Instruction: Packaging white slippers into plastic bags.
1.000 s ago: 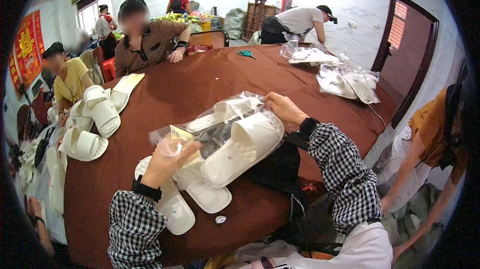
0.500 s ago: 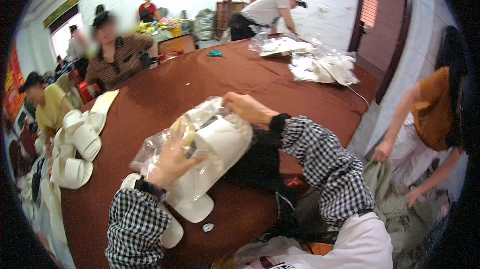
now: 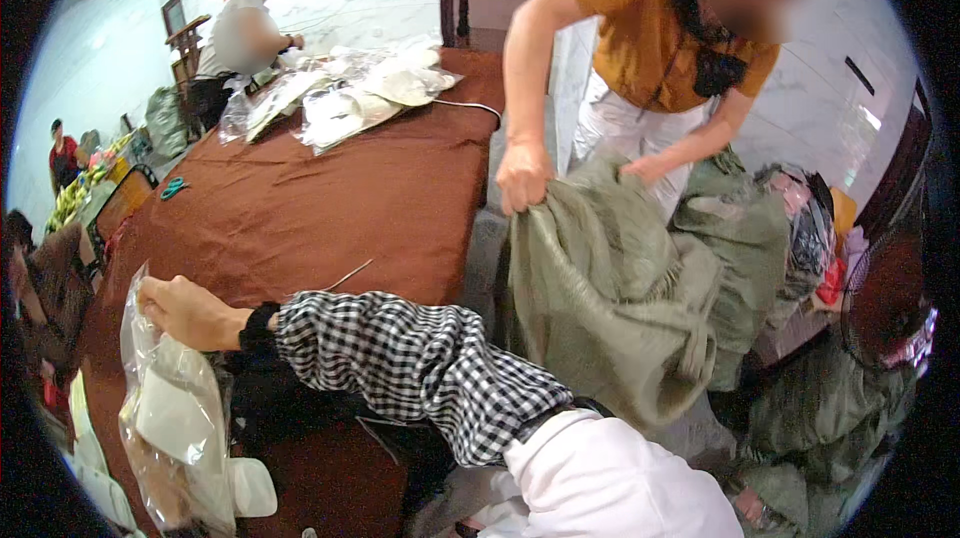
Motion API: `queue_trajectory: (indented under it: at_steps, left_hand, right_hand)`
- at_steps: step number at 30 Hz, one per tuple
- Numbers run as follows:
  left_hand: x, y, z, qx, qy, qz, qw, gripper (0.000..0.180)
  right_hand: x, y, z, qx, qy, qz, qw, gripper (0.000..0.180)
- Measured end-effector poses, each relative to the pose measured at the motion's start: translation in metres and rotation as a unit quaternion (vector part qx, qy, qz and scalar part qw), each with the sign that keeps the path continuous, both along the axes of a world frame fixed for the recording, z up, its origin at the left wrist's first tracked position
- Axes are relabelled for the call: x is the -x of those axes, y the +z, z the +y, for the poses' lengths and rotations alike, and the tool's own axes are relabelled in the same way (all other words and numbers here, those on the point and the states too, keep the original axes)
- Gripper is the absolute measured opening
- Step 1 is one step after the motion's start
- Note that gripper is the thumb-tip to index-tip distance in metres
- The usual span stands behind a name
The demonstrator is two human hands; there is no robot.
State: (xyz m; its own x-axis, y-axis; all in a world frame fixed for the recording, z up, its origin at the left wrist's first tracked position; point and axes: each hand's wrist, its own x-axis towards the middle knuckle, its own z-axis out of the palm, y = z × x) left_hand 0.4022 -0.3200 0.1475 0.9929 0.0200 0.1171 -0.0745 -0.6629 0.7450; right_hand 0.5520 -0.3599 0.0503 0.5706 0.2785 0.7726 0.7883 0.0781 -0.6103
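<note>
My right hand (image 3: 185, 313) reaches left across the brown table (image 3: 360, 188) in a black-and-white checked sleeve with a dark wristband. It is closed on the upper end of a clear plastic bag (image 3: 165, 388). A white moulded shoe (image 3: 170, 418) sits inside the bag, and another white shoe (image 3: 250, 486) lies just beside its lower end. My left hand is all but hidden: only a skin-coloured patch shows through the bag's lower end at the bottom left rim.
To the right a person in an orange top (image 3: 650, 28) holds open a grey-green sack (image 3: 600, 298); more sacks (image 3: 740, 238) lie behind. Bagged white goods (image 3: 350, 88) are piled at the table's far end by a person in white (image 3: 235, 33). Teal scissors (image 3: 172, 188) lie far left.
The view has swung right, so the bagged shoes have slid to the lower left. My right hand stays on the bag's top. The person with the sack now fills the right side.
</note>
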Motion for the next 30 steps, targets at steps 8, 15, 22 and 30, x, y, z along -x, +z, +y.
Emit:
queue_trajectory:
  at_steps: [8, 15, 22, 30]
  left_hand:
    - [0.025, 0.053, -0.132, 0.114, -0.056, 0.036, 0.991, 0.038]
    - [0.029, -0.025, 0.06, 0.202, 0.085, -0.003, 0.976, 0.036]
    - [0.069, -0.119, 0.184, 0.219, 0.006, -0.009, 0.976, 0.027]
    - [0.09, -0.096, 0.187, 0.033, -0.027, -0.062, 0.997, 0.025]
  right_hand:
    - [-0.033, 0.032, -0.023, 0.018, -0.057, -0.057, 0.997, 0.019]
    - [-0.004, 0.065, -0.057, 0.18, 0.013, 0.118, 0.976, 0.036]
    - [0.002, 0.053, -0.051, 0.272, 0.102, 0.057, 0.955, 0.034]
    - [-0.037, 0.088, -0.115, 0.294, -0.018, 0.042, 0.955, 0.046]
